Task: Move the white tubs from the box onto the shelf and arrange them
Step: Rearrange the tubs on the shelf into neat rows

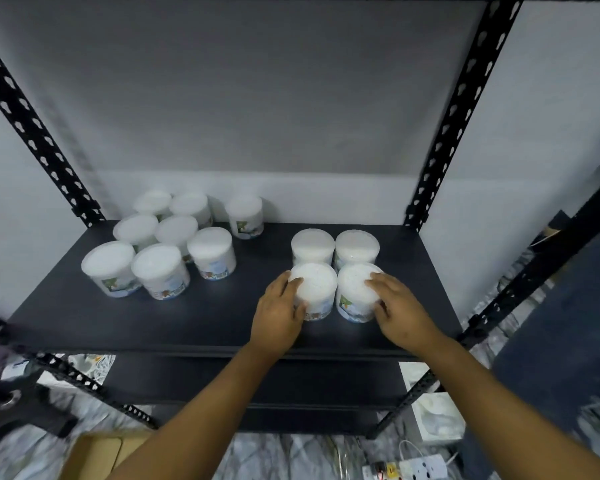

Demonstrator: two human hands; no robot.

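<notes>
Round white tubs (313,292) on matte shelf (174,317)

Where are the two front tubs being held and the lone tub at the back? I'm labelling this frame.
Left-held tub (314,282), head view: middle of its lid.
Right-held tub (355,284), head view: bare lid.
Lone back tub (245,209), head view: its lid.

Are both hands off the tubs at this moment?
No: the left hand grips the front-left tub of the right-hand group, and the right hand holds the front-right tub beside it.
</notes>
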